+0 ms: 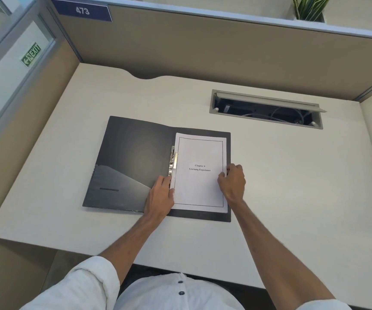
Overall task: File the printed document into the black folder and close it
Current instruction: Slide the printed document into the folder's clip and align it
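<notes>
The black folder (131, 162) lies open flat on the desk, its left flap bare with a corner pocket. The printed document (199, 186), a white stack titled "Chapter 6 Learning Experience", rests on the folder's right half beside the metal clip (173, 161) at the spine. My left hand (160, 198) presses on the document's lower left edge near the spine. My right hand (233, 182) pinches the stack's right edge with curled fingers.
A cable tray (266, 109) with its lid raised is sunk into the desk behind the folder, to the right. Beige cubicle partitions (202, 52) wall the desk (292, 175) at the back and both sides. A plant (310, 7) stands beyond the back wall.
</notes>
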Action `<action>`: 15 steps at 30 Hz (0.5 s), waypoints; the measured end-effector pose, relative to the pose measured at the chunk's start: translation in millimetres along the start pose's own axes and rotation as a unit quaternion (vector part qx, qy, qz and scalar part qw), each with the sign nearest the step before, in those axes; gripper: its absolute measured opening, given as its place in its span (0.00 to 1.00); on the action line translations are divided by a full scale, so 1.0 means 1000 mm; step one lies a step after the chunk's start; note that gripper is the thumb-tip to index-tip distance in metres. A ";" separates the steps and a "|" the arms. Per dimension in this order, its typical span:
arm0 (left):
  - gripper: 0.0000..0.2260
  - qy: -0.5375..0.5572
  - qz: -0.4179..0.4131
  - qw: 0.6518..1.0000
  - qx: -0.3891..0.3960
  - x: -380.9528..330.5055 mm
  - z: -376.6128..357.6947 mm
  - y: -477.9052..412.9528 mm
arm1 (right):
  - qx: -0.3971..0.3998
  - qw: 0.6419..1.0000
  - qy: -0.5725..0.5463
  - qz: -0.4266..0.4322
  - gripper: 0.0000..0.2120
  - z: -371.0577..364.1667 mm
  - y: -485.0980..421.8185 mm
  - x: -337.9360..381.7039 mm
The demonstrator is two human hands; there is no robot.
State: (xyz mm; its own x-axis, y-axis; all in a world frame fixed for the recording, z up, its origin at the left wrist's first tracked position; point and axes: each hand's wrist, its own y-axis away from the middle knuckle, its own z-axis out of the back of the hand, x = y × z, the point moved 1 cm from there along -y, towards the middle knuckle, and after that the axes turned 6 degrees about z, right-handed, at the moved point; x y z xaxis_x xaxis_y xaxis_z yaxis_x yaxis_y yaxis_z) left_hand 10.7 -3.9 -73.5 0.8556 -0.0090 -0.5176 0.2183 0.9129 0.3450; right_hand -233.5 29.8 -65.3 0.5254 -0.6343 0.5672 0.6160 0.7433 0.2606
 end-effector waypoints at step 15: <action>0.49 -0.170 -0.201 0.965 0.000 0.024 -0.010 0.012 | 0.102 0.935 0.191 0.281 0.23 0.003 -0.082 0.085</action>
State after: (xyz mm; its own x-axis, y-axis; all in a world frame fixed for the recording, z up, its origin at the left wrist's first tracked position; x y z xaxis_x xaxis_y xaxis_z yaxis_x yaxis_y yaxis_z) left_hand 28.9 11.0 -89.7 0.8066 -0.4955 -0.3223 0.5644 0.8076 0.1708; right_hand -240.8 -84.4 -36.1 0.9280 -0.1318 0.3486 0.0751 0.9823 0.1717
